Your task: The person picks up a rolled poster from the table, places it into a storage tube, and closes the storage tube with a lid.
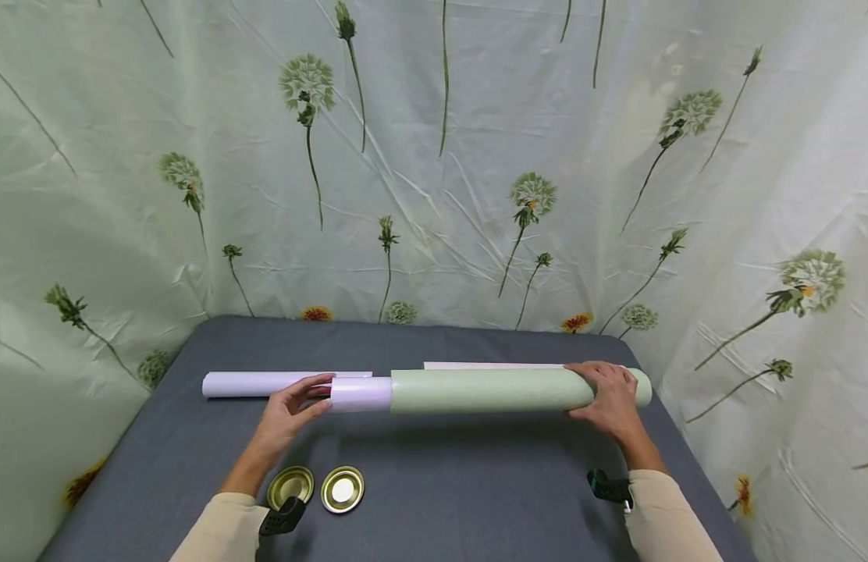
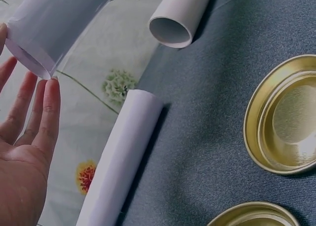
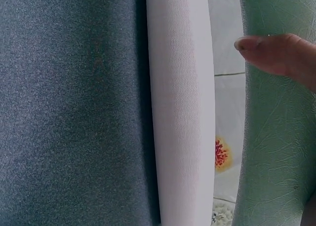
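A pale green roll [image 1: 483,390] is held level above the table, with a glossy lilac roll [image 1: 360,394] sticking out of its left end. My left hand [image 1: 285,417] holds the open end of that lilac roll between thumb and fingertips; in the left wrist view the fingertips [image 2: 51,88] touch its rim. Near the green roll's right end, my right hand [image 1: 608,398] grips it from above. In the right wrist view the thumb [image 3: 276,53] lies against the green surface. How far the lilac roll reaches inside is hidden.
Another lilac roll [image 1: 265,384] lies on the grey table [image 1: 462,499] at left. A pale pinkish-white tube [image 3: 182,107] lies behind the green roll, mostly covered in the head view. Two round gold lids [image 1: 343,490] rest near my left forearm. A dandelion-print curtain [image 1: 434,156] surrounds the table.
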`<state>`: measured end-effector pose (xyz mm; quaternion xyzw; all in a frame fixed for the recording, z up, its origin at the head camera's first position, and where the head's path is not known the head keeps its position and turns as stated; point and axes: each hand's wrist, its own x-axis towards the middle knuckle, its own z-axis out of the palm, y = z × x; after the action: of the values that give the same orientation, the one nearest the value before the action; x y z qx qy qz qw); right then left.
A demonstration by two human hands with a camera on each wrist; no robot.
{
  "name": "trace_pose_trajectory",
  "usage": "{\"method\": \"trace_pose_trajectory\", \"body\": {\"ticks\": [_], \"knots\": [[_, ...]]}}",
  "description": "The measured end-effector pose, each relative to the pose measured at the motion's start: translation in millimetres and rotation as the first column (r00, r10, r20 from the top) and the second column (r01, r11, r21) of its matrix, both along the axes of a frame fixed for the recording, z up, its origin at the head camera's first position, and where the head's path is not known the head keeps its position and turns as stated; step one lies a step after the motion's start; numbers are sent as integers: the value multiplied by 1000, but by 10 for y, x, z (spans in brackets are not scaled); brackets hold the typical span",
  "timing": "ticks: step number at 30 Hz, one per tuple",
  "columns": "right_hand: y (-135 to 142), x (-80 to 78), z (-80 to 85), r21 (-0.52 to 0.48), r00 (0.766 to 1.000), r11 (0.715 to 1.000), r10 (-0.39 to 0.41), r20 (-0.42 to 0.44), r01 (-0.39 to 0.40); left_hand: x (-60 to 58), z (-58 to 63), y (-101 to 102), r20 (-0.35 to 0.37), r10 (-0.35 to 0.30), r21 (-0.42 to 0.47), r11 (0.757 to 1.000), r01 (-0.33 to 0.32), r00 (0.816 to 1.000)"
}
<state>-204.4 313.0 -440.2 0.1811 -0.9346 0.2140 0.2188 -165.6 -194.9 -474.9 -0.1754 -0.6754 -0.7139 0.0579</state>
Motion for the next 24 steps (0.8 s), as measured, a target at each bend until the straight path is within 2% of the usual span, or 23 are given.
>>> {"method": "trace_pose_trajectory", "body": {"ticks": [5,12,19,24], "knots": [[-17,-5,-8,-3,1000,1000,-6,2,6,-3,11,39,16,14,-28,1000,-13,1000],[-34,4,1,-11,1000,1000,-10,-3,10,-39,-4,98,4,-18,-5,1000,18,1000],[-26,28,-9,-17,1000,1000,-14,10,14,-39,17,172,68,-10,-64,998,14,998],[-41,22,-25,-19,1000,1000,-15,1,15,-47,37,220,65,-12,-71,997,16,998]]}}
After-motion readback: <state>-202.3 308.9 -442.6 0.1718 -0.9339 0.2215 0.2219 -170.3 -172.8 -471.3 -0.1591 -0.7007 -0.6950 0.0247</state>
